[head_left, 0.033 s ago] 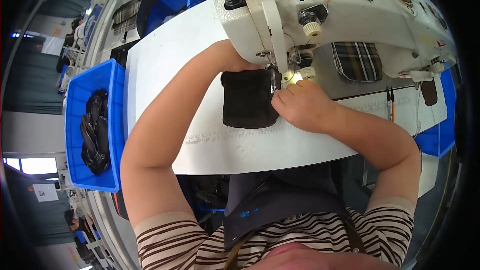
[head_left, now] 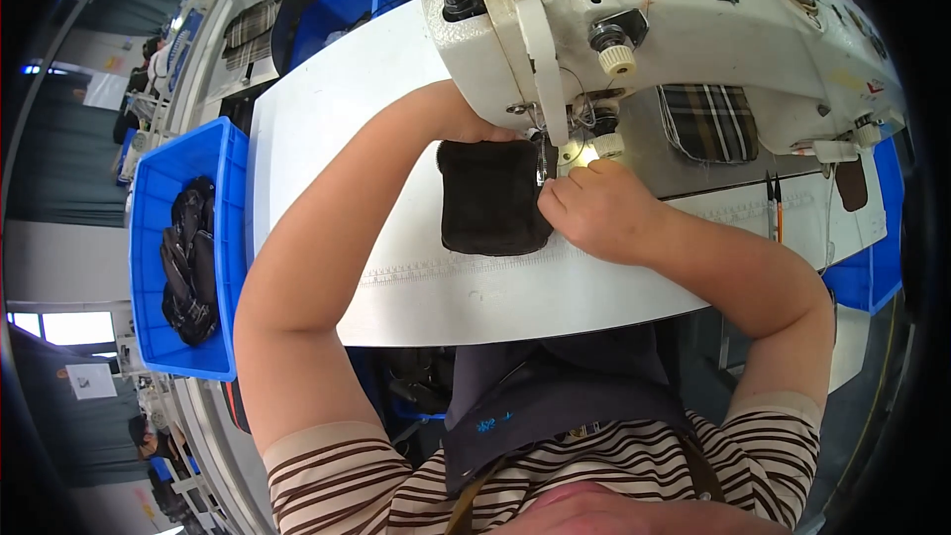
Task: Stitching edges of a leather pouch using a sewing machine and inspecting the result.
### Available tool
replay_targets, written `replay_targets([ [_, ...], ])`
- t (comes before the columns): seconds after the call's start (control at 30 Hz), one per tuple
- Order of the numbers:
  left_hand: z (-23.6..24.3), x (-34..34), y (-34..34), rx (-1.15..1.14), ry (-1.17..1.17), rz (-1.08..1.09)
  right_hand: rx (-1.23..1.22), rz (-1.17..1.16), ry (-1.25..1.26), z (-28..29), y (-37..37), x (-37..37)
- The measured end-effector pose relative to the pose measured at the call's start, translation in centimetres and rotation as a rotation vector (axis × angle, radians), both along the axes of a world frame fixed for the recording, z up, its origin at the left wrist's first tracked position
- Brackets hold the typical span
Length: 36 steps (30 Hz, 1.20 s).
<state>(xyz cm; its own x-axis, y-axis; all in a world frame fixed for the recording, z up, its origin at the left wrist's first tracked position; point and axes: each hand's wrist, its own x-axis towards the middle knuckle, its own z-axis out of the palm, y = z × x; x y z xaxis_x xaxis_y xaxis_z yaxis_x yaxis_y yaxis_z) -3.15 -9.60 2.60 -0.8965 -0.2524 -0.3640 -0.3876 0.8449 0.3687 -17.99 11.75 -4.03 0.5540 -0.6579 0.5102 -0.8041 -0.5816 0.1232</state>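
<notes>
One right hand (head_left: pixel 596 212); curled onto dark fabric (head_left: pixel 492 200)

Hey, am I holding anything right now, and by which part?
Your right hand seems to hold the dark fabric piece at its right edge. Your left hand touches its far edge; its grip is hidden.
</notes>
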Motion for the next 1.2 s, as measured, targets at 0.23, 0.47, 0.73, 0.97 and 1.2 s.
replay_targets([
  [0.23, 2.2, 0.0, 1.3, 0.273, -0.043, 0.138, -0.012, -0.053, 0.007, -0.3, 0.4, -0.1],
  [0.47, 1.7, -0.6, 3.3, 0.043, -0.063, 0.202, 0.055, -0.034, 0.042, -0.4, 0.4, -0.4],
  [0.73, -0.4, 0.0, 2.3, -0.002, 0.027, 0.072, 0.068, -0.034, 0.038, -0.4, 0.5, -0.4],
  [0.97, -0.8, 0.3, 2.4, 0.142, 0.082, 0.144, 0.029, -0.031, 0.050, -0.3, 0.6, -0.4],
  [1.2, 0.6, -0.4, 3.9, 0.212, 0.099, 0.214, 0.015, -0.022, 0.044, -0.1, 0.9, -0.5],
])
